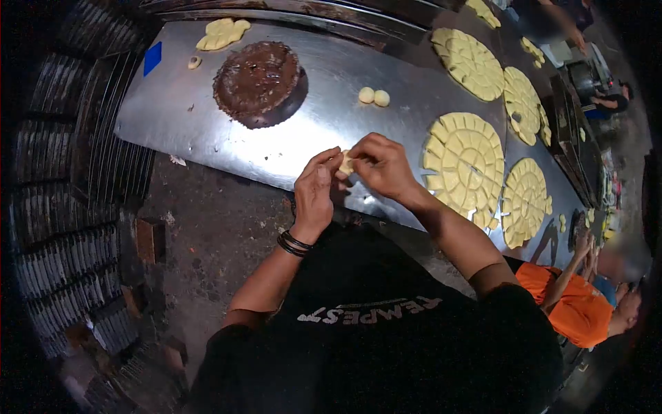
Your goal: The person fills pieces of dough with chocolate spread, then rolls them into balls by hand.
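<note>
Between my two hands, over the near edge of the metal table point(331, 76), is a small piece of yellow dough point(347, 163). My left hand point(317, 190) supports it from the left with its fingers bent around it. From the right, my right hand point(380, 164) pinches the same piece with thumb and fingers. A round bowl of dark brown filling point(256, 79) stands beyond them to the left. Two dough balls point(374, 96) sit touching each other farther back. Right of my hands lies a large dough round point(465, 165) cut into many pieces.
More cut dough rounds point(469, 63) lie to the right. Dough scraps point(222, 33) and a blue piece point(152, 59) are at the table's far left. Racks of trays point(65, 276) stand left. A person in orange point(569, 303) works at the right.
</note>
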Tool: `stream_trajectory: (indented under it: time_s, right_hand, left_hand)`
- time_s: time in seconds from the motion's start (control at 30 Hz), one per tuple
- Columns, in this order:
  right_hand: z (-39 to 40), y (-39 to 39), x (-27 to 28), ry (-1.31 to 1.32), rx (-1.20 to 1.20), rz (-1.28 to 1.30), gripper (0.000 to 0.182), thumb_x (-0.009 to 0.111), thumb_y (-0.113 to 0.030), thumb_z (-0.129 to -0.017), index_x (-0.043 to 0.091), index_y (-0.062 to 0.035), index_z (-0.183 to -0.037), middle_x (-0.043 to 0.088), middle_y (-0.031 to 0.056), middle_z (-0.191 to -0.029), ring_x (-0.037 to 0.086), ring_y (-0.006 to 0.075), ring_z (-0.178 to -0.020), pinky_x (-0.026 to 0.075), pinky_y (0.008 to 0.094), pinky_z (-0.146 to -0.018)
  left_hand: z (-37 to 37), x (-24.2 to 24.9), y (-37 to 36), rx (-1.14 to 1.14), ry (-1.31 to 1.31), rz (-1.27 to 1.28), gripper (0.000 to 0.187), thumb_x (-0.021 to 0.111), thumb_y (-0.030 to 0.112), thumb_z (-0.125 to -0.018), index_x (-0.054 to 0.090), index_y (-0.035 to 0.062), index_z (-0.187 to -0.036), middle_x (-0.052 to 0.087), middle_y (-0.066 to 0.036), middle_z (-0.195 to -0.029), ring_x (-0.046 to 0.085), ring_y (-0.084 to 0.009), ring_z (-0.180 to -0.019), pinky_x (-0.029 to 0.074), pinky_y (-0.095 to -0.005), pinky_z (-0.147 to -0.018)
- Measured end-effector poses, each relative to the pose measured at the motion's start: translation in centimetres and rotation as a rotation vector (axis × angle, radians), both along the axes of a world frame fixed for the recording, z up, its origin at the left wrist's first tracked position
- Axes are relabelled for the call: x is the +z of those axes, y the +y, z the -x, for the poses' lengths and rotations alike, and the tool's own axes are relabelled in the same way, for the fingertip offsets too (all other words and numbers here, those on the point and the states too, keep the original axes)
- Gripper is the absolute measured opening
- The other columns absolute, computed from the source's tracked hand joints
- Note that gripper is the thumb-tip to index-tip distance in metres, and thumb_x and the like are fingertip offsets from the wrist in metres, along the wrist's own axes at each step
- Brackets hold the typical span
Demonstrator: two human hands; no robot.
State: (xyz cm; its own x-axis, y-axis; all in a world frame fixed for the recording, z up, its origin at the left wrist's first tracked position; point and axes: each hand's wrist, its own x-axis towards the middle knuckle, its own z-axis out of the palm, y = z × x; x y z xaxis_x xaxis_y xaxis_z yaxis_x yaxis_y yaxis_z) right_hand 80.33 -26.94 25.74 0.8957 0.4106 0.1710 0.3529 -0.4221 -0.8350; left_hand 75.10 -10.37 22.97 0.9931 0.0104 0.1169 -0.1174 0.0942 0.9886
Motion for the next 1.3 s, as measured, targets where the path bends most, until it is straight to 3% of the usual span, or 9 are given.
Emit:
stream_trajectory:
  time_s: [0.07, 0.13, 0.37, 0.53, 0.67, 0.73, 0.83, 1.0, 1.3]
  right_hand:
    - [0.1, 1.8, 0.2, 0.044, -0.133, -0.116, 0.021, 0.065, 0.002, -0.071, 0.065, -0.0001, -0.092, 0.06, 0.01, -0.086, 0.062, 0.0187, -0.075, 0.051, 0.0295, -0.063]
    - [0.8, 3.6, 1.2, 0.054, -0.23, -0.224, 0.019, 0.066, 0.002, -0.07, 0.065, -0.0001, -0.088, 0.061, 0.0093, -0.082, 0.063, 0.0195, -0.076, 0.051, 0.0294, -0.064]
    - [4.9, -0.7, -5.4, -0.33, -0.313, 0.33, 0.021, 0.067, 0.006, -0.068, 0.065, -0.0036, -0.087, 0.06, 0.0086, -0.08, 0.062, 0.0245, -0.074, 0.051, 0.029, -0.065]
    - [3.2, -4.3, -5.9, 0.345, 0.007, 0.429, 0.012, 0.066, -0.001, -0.071, 0.055, -0.0031, -0.066, 0.055, 0.0073, -0.067, 0.057, 0.0238, -0.065, 0.046, 0.0356, -0.059]
    - [-0.9, 0.0, -5.6, -0.175, -0.235, 0.257, 0.01, 0.058, -0.013, -0.071, 0.054, -0.0039, -0.072, 0.054, 0.014, -0.073, 0.052, 0.0333, -0.074, 0.042, 0.0405, -0.067]
    - [1.0, 0.7, -7.7, -0.156, -0.07, 0.563, 0.015, 0.058, -0.016, -0.071, 0.054, -0.0053, -0.08, 0.055, 0.0121, -0.086, 0.051, 0.03, -0.092, 0.04, 0.0433, -0.079]
    - [2.7, -4.3, -7.7, -0.212, 0.337, 0.51, 0.018, 0.057, -0.011, -0.072, 0.054, -0.0042, -0.088, 0.052, 0.0132, -0.092, 0.05, 0.0313, -0.095, 0.039, 0.0424, -0.086]
    - [-1.6, -5.0, -7.8, -0.308, -0.086, 0.436, 0.012, 0.055, -0.005, -0.071, 0.051, -0.0034, -0.081, 0.05, 0.0159, -0.09, 0.048, 0.0345, -0.087, 0.038, 0.0447, -0.08]
    - [1.8, -7.0, -8.3, -0.351, -0.003, 0.453, 0.015, 0.058, -0.003, -0.072, 0.053, -0.0015, -0.086, 0.051, 0.0177, -0.092, 0.049, 0.0358, -0.09, 0.039, 0.0452, -0.079]
  left_hand:
    - [-0.4, 0.2, 0.6, -0.053, 0.17, 0.362, 0.057, 0.036, 0.042, -0.097, 0.053, -0.0088, -0.116, 0.06, -0.016, -0.107, 0.059, -0.0157, -0.086, 0.048, -0.0274, -0.075]
    - [-1.2, 0.7, 1.0, 0.004, 0.055, 0.313, 0.056, 0.037, 0.041, -0.097, 0.053, -0.0096, -0.115, 0.048, -0.018, -0.126, 0.058, -0.0118, -0.083, 0.048, -0.0243, -0.072]
    - [-2.7, -1.0, 4.4, -0.441, 0.258, 0.255, 0.028, 0.048, 0.016, -0.094, 0.06, -0.0079, -0.103, 0.044, -0.016, -0.131, 0.062, -0.0201, -0.091, 0.051, -0.0274, -0.073]
    - [-4.3, 0.5, 5.6, -0.35, 0.354, 0.284, 0.031, 0.047, 0.019, -0.095, 0.058, -0.007, -0.109, 0.049, -0.014, -0.123, 0.062, -0.018, -0.09, 0.052, -0.0252, -0.069]
    - [-5.0, 1.5, 5.9, -0.279, 0.308, 0.288, 0.037, 0.046, 0.023, -0.096, 0.056, -0.0092, -0.111, 0.049, -0.014, -0.123, 0.062, -0.0171, -0.088, 0.052, -0.025, -0.067]
    - [-4.8, 2.7, 6.0, -0.158, 0.297, 0.272, 0.042, 0.047, 0.029, -0.095, 0.053, -0.0061, -0.118, 0.054, -0.013, -0.116, 0.062, -0.0167, -0.086, 0.052, -0.0251, -0.066]
    - [-3.9, 3.2, 7.2, 0.011, 0.227, 0.25, 0.044, 0.046, 0.03, -0.095, 0.05, -0.0051, -0.121, 0.057, -0.013, -0.112, 0.061, -0.0164, -0.084, 0.052, -0.0265, -0.064]
    - [-2.9, 3.2, 10.7, 0.283, 0.183, 0.193, 0.045, 0.041, 0.031, -0.096, 0.051, -0.0063, -0.12, 0.058, -0.014, -0.111, 0.059, -0.0165, -0.083, 0.052, -0.0283, -0.059]
    - [-20.4, 0.4, 26.3, 0.506, 0.148, -0.618, 0.042, 0.055, 0.038, -0.088, 0.065, 0.0014, -0.106, 0.066, -0.007, -0.098, 0.059, -0.0182, -0.086, 0.045, -0.0298, -0.075]
